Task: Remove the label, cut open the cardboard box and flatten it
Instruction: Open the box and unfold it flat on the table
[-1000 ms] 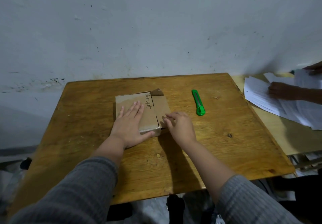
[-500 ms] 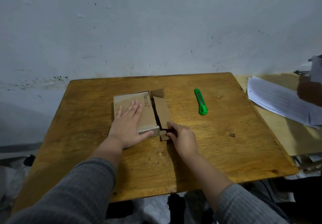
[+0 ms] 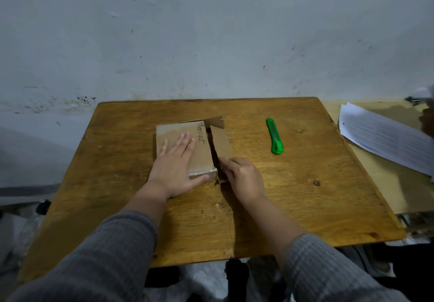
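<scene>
Left hand (image 3: 175, 167) flat on box (image 3: 187, 144); right hand (image 3: 242, 176) at open flap (image 3: 222, 144).

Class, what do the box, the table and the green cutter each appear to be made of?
Cardboard box: matte brown cardboard, with folded flaps and glossy tape at one corner.
Table: varnished wood, showing grain and knots.
Green utility knife: probably plastic, given its smooth bright casing.

Plain workroom: wooden table (image 3: 305, 207), paper stack (image 3: 385, 137), scuffed wall (image 3: 211, 31)

one box (image 3: 185, 146), one cutter (image 3: 274, 137), two hands (image 3: 173, 172)
</scene>
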`<action>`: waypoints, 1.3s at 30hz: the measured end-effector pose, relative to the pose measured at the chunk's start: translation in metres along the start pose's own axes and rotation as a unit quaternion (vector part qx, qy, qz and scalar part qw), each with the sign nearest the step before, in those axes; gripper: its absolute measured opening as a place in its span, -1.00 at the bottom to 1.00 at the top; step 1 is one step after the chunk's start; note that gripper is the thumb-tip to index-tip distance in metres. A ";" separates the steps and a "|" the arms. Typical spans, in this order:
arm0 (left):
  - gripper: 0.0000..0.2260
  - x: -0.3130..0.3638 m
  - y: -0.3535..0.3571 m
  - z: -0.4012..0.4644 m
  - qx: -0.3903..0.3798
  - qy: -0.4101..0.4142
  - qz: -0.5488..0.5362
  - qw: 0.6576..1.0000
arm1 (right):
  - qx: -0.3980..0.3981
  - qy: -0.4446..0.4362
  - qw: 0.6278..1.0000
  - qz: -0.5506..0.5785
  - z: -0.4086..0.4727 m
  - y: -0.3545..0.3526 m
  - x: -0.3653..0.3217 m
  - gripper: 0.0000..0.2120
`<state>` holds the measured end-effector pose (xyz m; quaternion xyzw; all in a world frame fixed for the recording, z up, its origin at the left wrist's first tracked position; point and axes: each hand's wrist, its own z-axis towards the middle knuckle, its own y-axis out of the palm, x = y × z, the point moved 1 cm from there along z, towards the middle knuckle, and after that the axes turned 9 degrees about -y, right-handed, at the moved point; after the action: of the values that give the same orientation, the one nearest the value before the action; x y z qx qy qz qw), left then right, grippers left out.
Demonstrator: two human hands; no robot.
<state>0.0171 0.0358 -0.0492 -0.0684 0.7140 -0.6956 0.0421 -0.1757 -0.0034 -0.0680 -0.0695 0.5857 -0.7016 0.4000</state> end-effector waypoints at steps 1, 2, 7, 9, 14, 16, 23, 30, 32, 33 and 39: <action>-0.04 0.000 0.000 0.000 -0.001 0.001 -0.001 1.000 | 0.004 0.001 1.000 0.009 -0.001 0.000 0.002 -0.63; -0.04 0.000 0.000 0.000 -0.002 0.002 -0.002 1.000 | 0.014 0.007 1.000 0.022 -0.003 0.000 0.006 -0.60; -0.04 -0.001 -0.002 0.002 -0.015 0.004 -0.003 1.000 | 0.076 0.104 0.991 0.038 -0.010 -0.010 0.027 -0.67; -0.03 -0.001 -0.003 0.002 -0.015 0.012 -0.005 1.000 | 0.052 0.149 0.987 -0.019 -0.009 -0.013 0.034 -0.70; -0.03 -0.004 -0.002 0.007 -0.015 0.032 -0.008 0.999 | -0.029 0.183 0.979 -0.090 -0.007 -0.016 0.045 -0.71; -0.02 -0.005 -0.002 0.011 -0.018 0.040 -0.002 0.999 | -0.051 0.186 0.976 -0.097 -0.007 -0.016 0.047 -0.69; -0.01 -0.007 -0.007 0.029 -0.034 0.058 -0.018 0.998 | -0.046 0.156 0.980 -0.119 0.013 -0.026 0.046 -0.77; 0.00 -0.005 -0.011 0.035 -0.058 0.045 -0.037 0.997 | -0.012 0.019 0.999 -0.037 0.122 -0.026 0.044 -0.73; 0.03 -0.005 -0.011 0.039 -0.083 0.037 -0.033 0.995 | -0.050 0.017 0.998 0.017 0.146 -0.016 0.045 -0.69; 0.03 -0.006 -0.011 0.042 -0.092 0.034 -0.036 0.995 | -0.076 0.028 0.996 0.038 0.154 -0.010 0.044 -0.69; -0.01 -0.017 -0.012 0.048 -0.098 0.047 0.008 0.994 | -0.098 0.095 0.989 0.058 0.152 -0.003 0.056 -0.74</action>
<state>0.0416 -0.0096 -0.0389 -0.0338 0.7802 -0.6246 0.0071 -0.1283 -0.1558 -0.0398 -0.0072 0.6898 -0.6201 0.3737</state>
